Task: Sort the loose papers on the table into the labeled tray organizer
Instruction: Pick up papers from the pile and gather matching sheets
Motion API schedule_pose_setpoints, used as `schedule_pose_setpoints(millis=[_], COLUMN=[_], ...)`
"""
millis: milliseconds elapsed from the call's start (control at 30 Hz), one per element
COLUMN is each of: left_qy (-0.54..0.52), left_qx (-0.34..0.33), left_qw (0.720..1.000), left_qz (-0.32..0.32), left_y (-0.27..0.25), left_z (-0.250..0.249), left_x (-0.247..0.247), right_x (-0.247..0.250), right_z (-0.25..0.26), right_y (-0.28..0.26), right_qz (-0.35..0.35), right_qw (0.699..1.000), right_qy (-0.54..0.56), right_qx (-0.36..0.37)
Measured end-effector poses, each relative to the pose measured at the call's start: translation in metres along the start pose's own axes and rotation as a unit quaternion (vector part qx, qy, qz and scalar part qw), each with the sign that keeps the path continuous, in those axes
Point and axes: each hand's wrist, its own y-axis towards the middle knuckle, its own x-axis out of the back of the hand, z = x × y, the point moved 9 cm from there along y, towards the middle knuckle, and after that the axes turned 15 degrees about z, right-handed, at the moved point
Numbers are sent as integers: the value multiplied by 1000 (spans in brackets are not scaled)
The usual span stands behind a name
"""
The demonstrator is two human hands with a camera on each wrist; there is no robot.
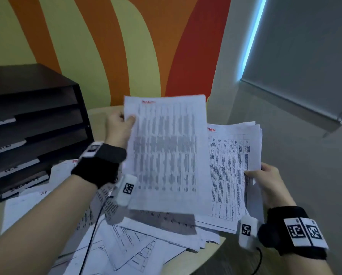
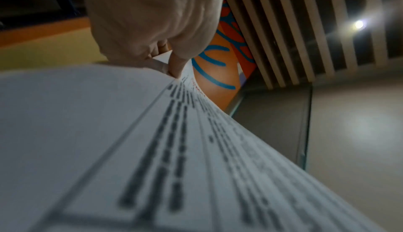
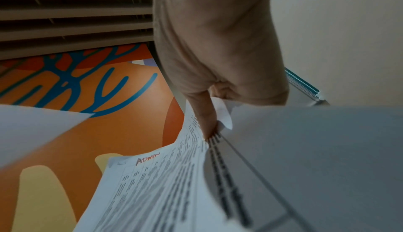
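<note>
My left hand pinches the upper left edge of a printed sheet with a red heading, held up above the table; the left wrist view shows thumb and fingers clamped on that sheet. My right hand grips the right edge of a stack of papers whose top page is headed "ADMIN" in red, thumb on top. The dark tray organizer with labelled shelves stands at the left. Loose papers lie spread below both hands.
The round beige table ends near the lower right, with carpeted floor beyond. A striped orange and yellow wall stands behind. A black cable runs from my left wrist across the papers.
</note>
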Motion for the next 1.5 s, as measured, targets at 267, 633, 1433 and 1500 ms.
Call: schedule_pose_setpoints(millis=[267, 633, 1433, 1500], left_qy=[80, -83, 223, 366], left_qx=[108, 29, -163, -223], left_qw=[982, 986, 939, 882], left_qz=[136, 141, 204, 196], left_y=[-29, -44, -48, -55], left_z=[27, -8, -44, -84], left_x=[-101, -109, -82, -83], right_x=[-53, -69, -46, -41], right_z=[38, 64, 91, 109], right_y=[-9, -26, -49, -62], right_qz=[112, 61, -77, -94], right_qw=[991, 984, 962, 940], right_qy=[38, -33, -57, -91], right_qx=[58, 165, 256, 316])
